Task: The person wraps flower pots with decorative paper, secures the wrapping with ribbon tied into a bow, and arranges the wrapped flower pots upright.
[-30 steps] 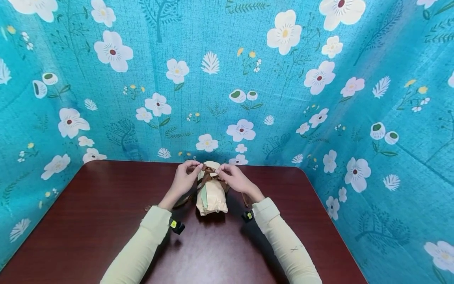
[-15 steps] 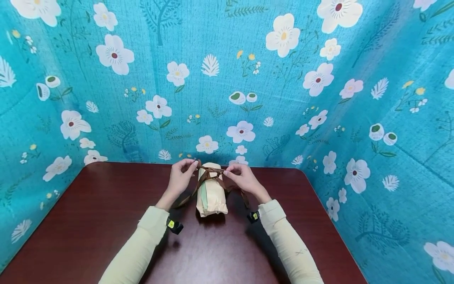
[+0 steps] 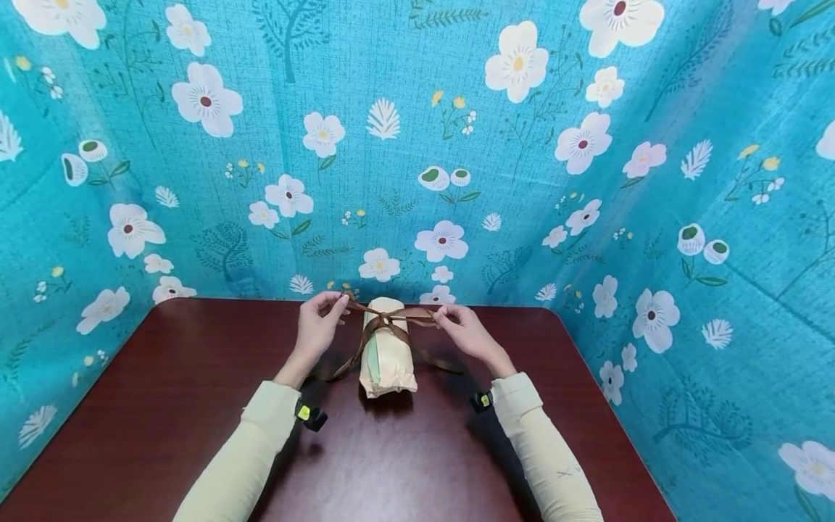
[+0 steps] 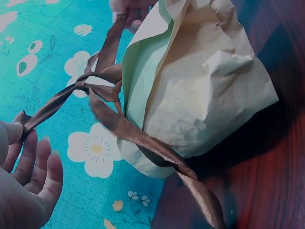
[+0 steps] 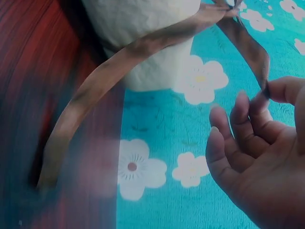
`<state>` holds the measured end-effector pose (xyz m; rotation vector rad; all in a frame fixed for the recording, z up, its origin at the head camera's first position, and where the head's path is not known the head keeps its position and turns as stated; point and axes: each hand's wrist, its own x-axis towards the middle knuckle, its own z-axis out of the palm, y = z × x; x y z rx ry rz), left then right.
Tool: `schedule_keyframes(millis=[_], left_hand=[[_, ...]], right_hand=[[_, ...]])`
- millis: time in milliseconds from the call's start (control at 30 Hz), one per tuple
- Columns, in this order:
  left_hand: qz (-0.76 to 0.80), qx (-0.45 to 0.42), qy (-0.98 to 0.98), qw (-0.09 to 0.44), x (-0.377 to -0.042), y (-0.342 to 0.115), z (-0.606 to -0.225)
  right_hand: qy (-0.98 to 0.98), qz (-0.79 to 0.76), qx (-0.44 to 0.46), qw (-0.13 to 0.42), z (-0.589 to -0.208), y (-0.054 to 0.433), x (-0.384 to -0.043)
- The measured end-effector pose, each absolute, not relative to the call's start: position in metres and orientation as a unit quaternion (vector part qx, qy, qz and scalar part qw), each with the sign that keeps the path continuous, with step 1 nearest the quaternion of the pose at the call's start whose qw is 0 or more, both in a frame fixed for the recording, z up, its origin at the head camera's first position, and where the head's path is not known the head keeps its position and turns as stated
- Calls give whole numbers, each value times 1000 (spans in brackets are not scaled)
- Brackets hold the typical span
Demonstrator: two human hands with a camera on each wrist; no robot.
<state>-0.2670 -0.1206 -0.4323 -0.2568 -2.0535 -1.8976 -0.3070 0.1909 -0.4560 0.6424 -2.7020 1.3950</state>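
A cream paper-wrapped parcel (image 3: 393, 362) with a pale green strip (image 4: 145, 86) along its side lies on the table. Brown ribbon (image 3: 385, 319) is knotted over it, with two loops drawn out sideways. My left hand (image 3: 316, 328) pinches one loop between thumb and index finger, left of the parcel. On the other side, my right hand (image 3: 471, 333) pinches the opposite loop by its end. In the left wrist view the knot (image 4: 81, 85) stands off the paper, and a loose tail (image 4: 202, 198) hangs down. Another tail (image 5: 71, 124) trails on the right, partly blurred.
A dark red-brown wooden table (image 3: 196, 406) carries the parcel near its far edge. Blue flowered cloth (image 3: 391, 181) hangs right behind that edge and along the right side. A small black camera (image 3: 310, 415) sits on the left wrist.
Both hands have moved apart, left hand leftward and right hand rightward, pulling the ribbon loops outward. The knot has drawn smaller over the parcel, which has stayed about where it was.
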Motion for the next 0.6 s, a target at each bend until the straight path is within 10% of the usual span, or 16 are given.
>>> schedule_keyframes(millis=[600], left_hand=[[-622,-46,-762,175,-291,-151,-477]], right_hand=[[-893,390,226,9,-473,239,-309]])
